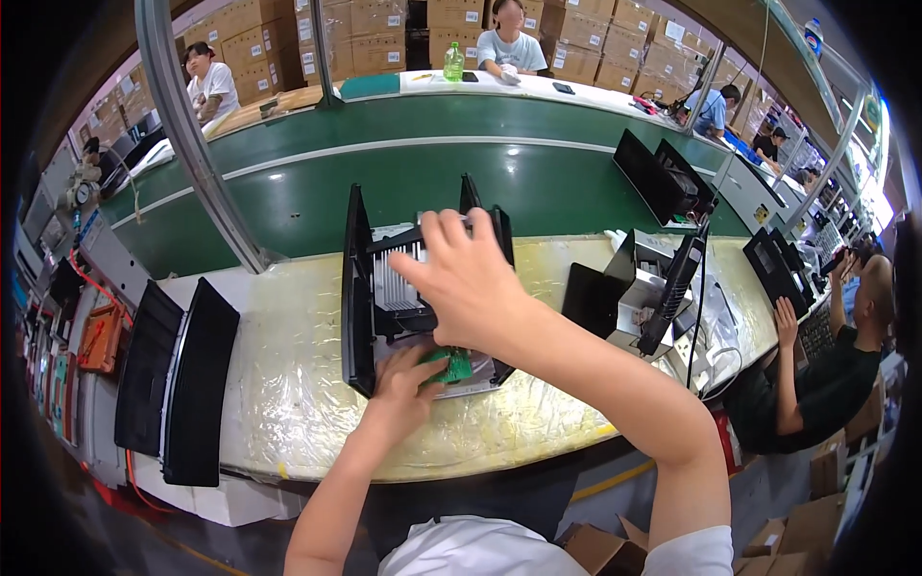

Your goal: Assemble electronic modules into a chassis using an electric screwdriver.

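Observation:
In front of me on the bench stands an electronic device with black upright side panels (357,288) and a silver finned heat sink (392,286) between them. My right hand (466,278) reaches over it from above, fingers spread across and curled over the heat sink unit's black frame, the thumb against the fins. Its palm hides much of the unit. Low at the device's near side, my left hand (399,392) pinches a green circuit board (457,366), whose left end its fingers cover.
Two curved black panels (200,379) stand at the left. Farther right are an opened device (645,293) and another black unit (778,269). A metal post (197,144) rises left of the device; a green conveyor (538,182) runs behind. A co-worker (826,370) sits at the right.

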A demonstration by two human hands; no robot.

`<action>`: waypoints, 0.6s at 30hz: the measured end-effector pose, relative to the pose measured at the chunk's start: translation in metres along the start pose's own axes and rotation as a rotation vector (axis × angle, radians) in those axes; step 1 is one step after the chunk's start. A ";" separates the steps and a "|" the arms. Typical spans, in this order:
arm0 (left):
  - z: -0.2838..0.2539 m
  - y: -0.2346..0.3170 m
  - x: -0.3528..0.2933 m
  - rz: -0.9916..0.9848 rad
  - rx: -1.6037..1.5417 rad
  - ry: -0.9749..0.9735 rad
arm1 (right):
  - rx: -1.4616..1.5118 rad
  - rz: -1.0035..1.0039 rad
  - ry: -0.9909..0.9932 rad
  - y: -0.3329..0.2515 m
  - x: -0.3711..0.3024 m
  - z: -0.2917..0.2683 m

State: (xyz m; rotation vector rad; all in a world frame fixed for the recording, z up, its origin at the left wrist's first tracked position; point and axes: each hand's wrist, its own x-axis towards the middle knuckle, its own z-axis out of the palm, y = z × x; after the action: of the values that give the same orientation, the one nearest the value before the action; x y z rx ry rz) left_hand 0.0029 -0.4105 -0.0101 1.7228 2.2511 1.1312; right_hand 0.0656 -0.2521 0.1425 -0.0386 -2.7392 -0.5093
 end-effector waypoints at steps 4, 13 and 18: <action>0.003 0.000 0.007 -0.072 -0.115 -0.026 | -0.036 -0.050 -0.062 -0.001 0.013 0.026; 0.003 0.046 -0.012 -0.133 -0.188 -0.089 | 0.184 -0.127 -0.146 0.016 -0.004 0.035; -0.004 0.068 -0.040 -0.093 -0.177 0.000 | 0.570 0.131 0.261 0.021 -0.065 -0.022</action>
State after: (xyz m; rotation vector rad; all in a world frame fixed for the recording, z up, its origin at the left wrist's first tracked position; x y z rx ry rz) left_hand 0.0699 -0.4410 0.0191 1.5351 2.1340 1.2668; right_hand 0.1361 -0.2377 0.1464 -0.0073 -2.5006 0.2910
